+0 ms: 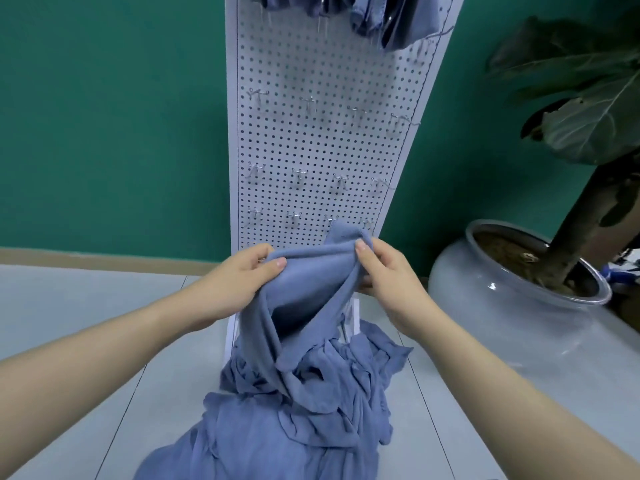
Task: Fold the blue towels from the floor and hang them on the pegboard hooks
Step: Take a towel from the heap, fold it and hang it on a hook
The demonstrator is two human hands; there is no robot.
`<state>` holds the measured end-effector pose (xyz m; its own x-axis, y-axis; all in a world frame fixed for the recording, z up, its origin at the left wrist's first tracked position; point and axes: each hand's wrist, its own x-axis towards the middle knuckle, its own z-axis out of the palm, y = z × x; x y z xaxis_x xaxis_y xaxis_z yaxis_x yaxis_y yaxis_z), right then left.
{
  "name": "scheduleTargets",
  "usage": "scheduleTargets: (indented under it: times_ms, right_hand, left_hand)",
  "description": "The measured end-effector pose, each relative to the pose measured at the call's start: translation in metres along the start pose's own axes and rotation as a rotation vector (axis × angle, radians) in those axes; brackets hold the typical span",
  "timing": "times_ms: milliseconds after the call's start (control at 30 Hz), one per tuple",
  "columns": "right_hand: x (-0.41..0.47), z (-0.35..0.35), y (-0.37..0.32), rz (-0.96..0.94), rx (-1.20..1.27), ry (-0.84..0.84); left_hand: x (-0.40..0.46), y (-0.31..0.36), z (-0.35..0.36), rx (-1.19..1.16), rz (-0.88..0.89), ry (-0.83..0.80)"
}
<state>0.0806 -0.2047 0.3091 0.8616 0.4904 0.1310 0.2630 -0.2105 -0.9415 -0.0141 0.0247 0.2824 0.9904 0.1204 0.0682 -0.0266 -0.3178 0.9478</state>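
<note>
In front of the pegboard (322, 140), left hand (232, 282) and right hand (391, 278) each pinch the lifted blue towel (304, 292) above the towel pile (294, 410) on the floor (86, 306); hung towels (374, 19) above.

pegboard (329, 140) stood upright at centre, against the wall (104, 116) | hung towels (374, 19) on its top hooks | towel pile (294, 410) lay on the floor (86, 306) before its foot | held towel (304, 282) above the pile, between left hand (235, 282) and right hand (391, 282) | potted plant (519, 282) on the floor to the right
</note>
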Motion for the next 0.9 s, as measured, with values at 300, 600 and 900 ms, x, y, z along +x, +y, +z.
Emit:
scheduleTargets:
  times_ms: [300,600,900]
  right_hand:
    - [0.0,0.006,0.009,0.091,0.258,0.09]
    - [0.006,-0.019,0.014,-0.038,-0.047,0.114]
    - [-0.019,-0.007,0.015,-0.324,-1.241,-0.467]
  left_hand:
    - [-0.009,-0.007,0.013,0.28,-0.193,-0.262]
    - [-0.014,-0.026,0.027,-0.057,-0.186,-0.258]
    - [-0.011,-0.032,0.013,0.423,-0.24,-0.484]
